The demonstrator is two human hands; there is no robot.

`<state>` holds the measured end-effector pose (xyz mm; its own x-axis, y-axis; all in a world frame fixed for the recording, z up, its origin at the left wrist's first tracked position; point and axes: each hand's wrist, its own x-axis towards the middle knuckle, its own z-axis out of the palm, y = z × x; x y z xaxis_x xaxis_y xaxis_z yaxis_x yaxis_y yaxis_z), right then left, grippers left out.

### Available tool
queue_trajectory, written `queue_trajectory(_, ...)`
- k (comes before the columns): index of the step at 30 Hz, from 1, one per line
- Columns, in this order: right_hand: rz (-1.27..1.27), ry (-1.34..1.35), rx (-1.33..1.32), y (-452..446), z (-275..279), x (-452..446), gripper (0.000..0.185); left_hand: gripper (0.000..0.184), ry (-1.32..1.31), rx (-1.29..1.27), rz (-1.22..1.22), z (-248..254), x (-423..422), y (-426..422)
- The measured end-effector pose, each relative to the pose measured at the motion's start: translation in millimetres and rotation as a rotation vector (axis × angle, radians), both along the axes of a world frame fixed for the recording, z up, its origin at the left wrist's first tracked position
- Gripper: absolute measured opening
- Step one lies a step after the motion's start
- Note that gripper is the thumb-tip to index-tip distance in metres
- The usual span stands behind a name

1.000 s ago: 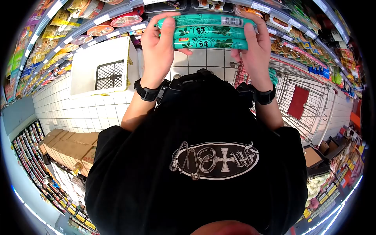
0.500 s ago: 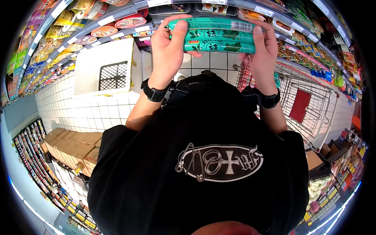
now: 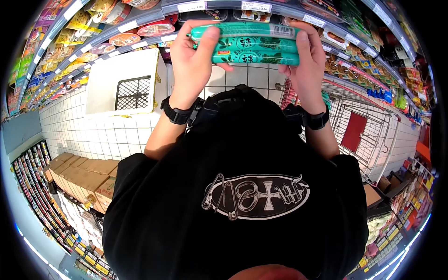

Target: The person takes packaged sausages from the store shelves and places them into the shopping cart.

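Three green sausage-shaped packs [image 3: 256, 44] lie side by side in a row, held up in front of the store shelf. My left hand [image 3: 193, 60] grips their left ends, its thumb on top. At their right ends, my right hand [image 3: 308, 58] is closed round them, with its thumb pressed near the barcode of the uppermost pack. The packs hide part of my fingers. Both wrists wear black straps.
Shelves with packaged food [image 3: 156, 29] and price tags curve across the top. A white box [image 3: 100, 88] with a black grid stands at the left, a shopping cart [image 3: 368, 133] at the right. Brown cartons [image 3: 86, 175] are stacked at the lower left.
Both hands and the packs shifted right and then back left a little, and sit slightly lower than a second ago. The grip looks the same, while the uppermost pack appears slightly turned.
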<state>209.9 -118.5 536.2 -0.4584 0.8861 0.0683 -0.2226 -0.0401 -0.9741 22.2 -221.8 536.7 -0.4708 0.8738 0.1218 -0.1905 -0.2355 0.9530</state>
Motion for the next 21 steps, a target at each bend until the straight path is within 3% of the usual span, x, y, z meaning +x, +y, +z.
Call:
queue_trajectory(6,0.050,0.044,0.023,1.1,6.3,-9.7,0.032,0.036,-0.022,0.090,0.029,-0.3,-7.6,2.9)
queue_trajectory(12,0.034,0.015,0.020,0.6,4.6,-8.5,0.029,0.047,0.015,0.003,0.013,-2.8,-8.5,3.6)
queue_trajectory(21,0.038,0.024,-0.037,-0.7,-1.5,-8.3,0.032,0.040,-0.029,-0.002,-0.013,-2.4,-9.4,6.3)
